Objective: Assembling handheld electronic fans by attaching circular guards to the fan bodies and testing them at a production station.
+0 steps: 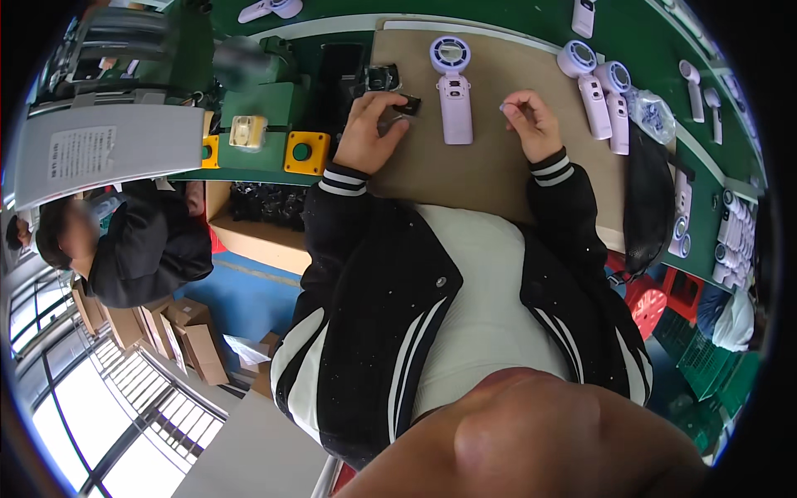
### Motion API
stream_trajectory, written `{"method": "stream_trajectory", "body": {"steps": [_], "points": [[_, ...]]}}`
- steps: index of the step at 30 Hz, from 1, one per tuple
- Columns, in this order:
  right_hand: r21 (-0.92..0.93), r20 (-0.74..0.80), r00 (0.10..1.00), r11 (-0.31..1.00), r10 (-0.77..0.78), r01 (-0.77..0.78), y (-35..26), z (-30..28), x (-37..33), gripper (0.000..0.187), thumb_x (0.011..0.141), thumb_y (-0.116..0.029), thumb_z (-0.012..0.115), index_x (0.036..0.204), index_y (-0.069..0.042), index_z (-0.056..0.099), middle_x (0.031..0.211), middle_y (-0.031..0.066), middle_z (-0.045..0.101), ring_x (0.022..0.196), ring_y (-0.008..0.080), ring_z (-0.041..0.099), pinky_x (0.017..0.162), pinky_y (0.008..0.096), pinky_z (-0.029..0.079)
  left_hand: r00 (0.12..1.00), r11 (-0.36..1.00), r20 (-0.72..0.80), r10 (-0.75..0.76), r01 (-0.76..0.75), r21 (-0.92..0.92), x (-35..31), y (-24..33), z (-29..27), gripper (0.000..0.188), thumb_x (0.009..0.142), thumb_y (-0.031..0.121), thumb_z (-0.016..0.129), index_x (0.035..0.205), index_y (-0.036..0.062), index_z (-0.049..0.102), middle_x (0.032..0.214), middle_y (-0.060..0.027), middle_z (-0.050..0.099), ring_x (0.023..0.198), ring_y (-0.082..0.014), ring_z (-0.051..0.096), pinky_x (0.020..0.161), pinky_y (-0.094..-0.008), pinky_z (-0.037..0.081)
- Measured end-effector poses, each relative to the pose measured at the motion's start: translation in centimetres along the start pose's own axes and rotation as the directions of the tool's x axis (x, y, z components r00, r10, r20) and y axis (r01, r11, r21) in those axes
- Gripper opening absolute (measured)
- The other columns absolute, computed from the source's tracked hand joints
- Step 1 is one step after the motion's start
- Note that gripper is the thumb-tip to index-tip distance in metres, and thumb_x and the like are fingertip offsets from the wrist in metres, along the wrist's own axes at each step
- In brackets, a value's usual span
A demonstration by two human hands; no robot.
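Over brown board [496,178], the left hand [367,133] touches a black part [411,105], grip unclear; the right hand [536,124] pinches a pale bit [503,107].

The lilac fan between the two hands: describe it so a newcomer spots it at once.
Find the brown mat before the wearer. On it, between the left hand and the right hand, lies a lilac handheld fan, round head pointing away. It lies apart, whereas two similar fans to its right lie side by side.
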State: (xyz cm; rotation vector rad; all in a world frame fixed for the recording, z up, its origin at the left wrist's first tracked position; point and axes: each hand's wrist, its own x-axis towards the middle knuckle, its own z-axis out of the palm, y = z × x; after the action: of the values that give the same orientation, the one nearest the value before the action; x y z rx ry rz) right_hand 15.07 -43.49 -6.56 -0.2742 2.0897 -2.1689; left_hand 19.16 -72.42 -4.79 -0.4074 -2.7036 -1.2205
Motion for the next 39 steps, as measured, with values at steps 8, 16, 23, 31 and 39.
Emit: {"method": "stream_trajectory", "body": {"steps": [8, 16, 23, 31, 39], "points": [[-0.411, 0.129, 0.958, 0.866, -0.255, 0.286, -0.4, 5.1, 1.7, 0.009, 0.087, -0.002, 0.057, 0.095, -0.007, 0.057, 0.091, 0.0028, 0.050, 0.080, 0.0151, 0.047, 0.075, 0.0249, 0.041, 0.999, 0.921, 0.033, 0.021, -0.032, 0.388, 0.7, 1.6, -0.4, 0.032, 0.078, 0.016, 0.065, 0.110, 0.0184, 0.062, 0.109, -0.0034, 0.055, 0.097, -0.0226, 0.050, 0.085, -0.0364, 0.036], [-0.675, 0.112, 0.914, 0.645, -0.390, 0.358, -0.2, 6.9, 3.0, 0.012, 0.083, -0.004, 0.060, 0.094, -0.007, 0.056, 0.092, 0.0054, 0.048, 0.078, 0.0193, 0.047, 0.074, 0.0280, 0.042, 0.998, 0.887, -0.058, 0.032, -0.001, 0.462, 1.5, 1.3, 1.5, 0.026, 0.080, 0.018, 0.063, 0.105, 0.0188, 0.064, 0.102, -0.0025, 0.058, 0.090, -0.0236, 0.053, 0.084, -0.0385, 0.036], [-0.681, -0.069, 0.918, 0.691, -0.391, 0.244, 0.3, 8.0, 2.9, 0.010, 0.084, -0.007, 0.059, 0.094, -0.008, 0.056, 0.095, 0.0064, 0.049, 0.082, 0.0193, 0.048, 0.074, 0.0285, 0.042, 0.976, 0.998, -0.206, 0.068, -0.064, 0.025, 3.1, 0.3, 0.6, 0.031, 0.080, 0.004, 0.061, 0.109, 0.0138, 0.065, 0.091, -0.0033, 0.062, 0.075, -0.0205, 0.057, 0.072, -0.0304, 0.045], [-0.403, -0.014, 0.966, 0.885, -0.259, 0.231, -1.7, 6.1, 3.8, 0.008, 0.087, -0.012, 0.061, 0.091, -0.007, 0.057, 0.078, 0.0019, 0.051, 0.069, 0.0142, 0.048, 0.064, 0.0258, 0.041, 0.986, 0.851, -0.148, -0.081, -0.009, -0.525, 5.3, 3.0, 2.4, 0.036, 0.081, -0.006, 0.058, 0.112, 0.0105, 0.063, 0.086, -0.0052, 0.062, 0.070, -0.0149, 0.056, 0.063, -0.0232, 0.046], [-0.519, 0.170, 0.985, 0.849, -0.010, 0.098, -1.4, 4.3, 4.0, 0.013, 0.089, -0.019, 0.062, 0.088, -0.006, 0.058, 0.063, -0.0006, 0.051, 0.054, 0.0120, 0.043, 0.054, 0.0238, 0.039, 0.973, 0.954, -0.188, -0.133, 0.074, -0.292, 5.2, 3.1, 4.3, 0.030, 0.082, 0.005, 0.062, 0.111, 0.0102, 0.062, 0.088, -0.0066, 0.062, 0.072, -0.0178, 0.058, 0.064, -0.0260, 0.046]]}}
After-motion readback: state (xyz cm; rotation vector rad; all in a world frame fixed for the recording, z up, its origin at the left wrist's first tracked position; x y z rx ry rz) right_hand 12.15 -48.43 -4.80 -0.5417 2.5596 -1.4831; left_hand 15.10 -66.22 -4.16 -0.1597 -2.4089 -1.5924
